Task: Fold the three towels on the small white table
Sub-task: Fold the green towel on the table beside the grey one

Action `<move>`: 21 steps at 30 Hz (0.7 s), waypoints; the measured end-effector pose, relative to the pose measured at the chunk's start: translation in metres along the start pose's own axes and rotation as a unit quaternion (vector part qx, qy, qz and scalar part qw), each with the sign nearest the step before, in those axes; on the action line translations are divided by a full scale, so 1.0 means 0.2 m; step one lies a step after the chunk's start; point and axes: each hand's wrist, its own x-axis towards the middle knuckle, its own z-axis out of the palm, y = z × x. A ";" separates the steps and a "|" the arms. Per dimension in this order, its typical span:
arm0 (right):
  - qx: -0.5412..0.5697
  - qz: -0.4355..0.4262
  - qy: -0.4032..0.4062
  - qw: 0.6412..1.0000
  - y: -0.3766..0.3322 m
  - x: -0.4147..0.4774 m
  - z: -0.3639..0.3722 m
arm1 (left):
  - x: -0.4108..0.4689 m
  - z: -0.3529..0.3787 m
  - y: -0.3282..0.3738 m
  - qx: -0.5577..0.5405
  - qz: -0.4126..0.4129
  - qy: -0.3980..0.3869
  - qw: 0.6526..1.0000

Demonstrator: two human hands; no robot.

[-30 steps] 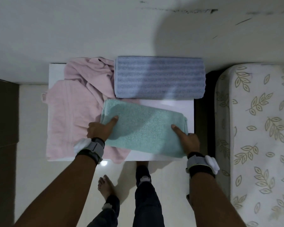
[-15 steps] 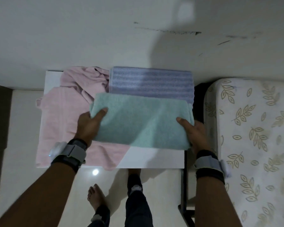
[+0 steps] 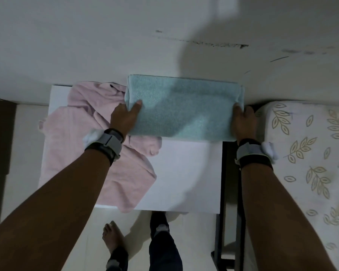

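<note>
Since half a second ago, we have carried the folded teal terry towel (image 3: 184, 106) from mid-table to the far edge, against the pale wall (image 3: 86, 36). It now covers the spot where the grey-blue striped towel showed, and we no longer see that one.

In the head view, our left hand (image 3: 123, 118) grips the teal towel's left short end. The thumb (image 3: 136, 107) is pressed on top, and the other fingers are tucked beneath, out of sight. Our right hand (image 3: 243, 122) clasps the right short end the same way, thumb up on the cloth and fingers curled round the edge. The towel lies flat between the two hands, its long sides running left to right across the small white rectangular table (image 3: 184, 173).

By count, two towels are in sight: the teal one, and one crumpled pale pink towel (image 3: 82, 133) that is spread over the table's left part and hangs over its near edge. There are two hands, each with a grey wristband (image 3: 108, 143). One leaf-patterned mattress (image 3: 305, 153) stands just beside the table on the right.
</note>
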 end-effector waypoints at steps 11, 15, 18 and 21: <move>-0.341 -0.295 0.096 0.887 -0.04 -0.14 0.19 | -0.02 0.17 0.02 0.399 0.416 0.099 0.811; -0.320 -0.286 0.103 0.897 0.01 -0.13 0.19 | 0.03 0.18 -0.08 0.371 0.394 0.093 0.836; -0.308 -0.269 0.095 0.907 0.04 -0.13 0.20 | 0.03 0.18 -0.12 0.352 0.372 0.105 0.853; -0.325 -0.260 0.098 0.904 0.03 -0.11 0.20 | 0.01 0.17 -0.09 0.390 0.369 0.124 0.835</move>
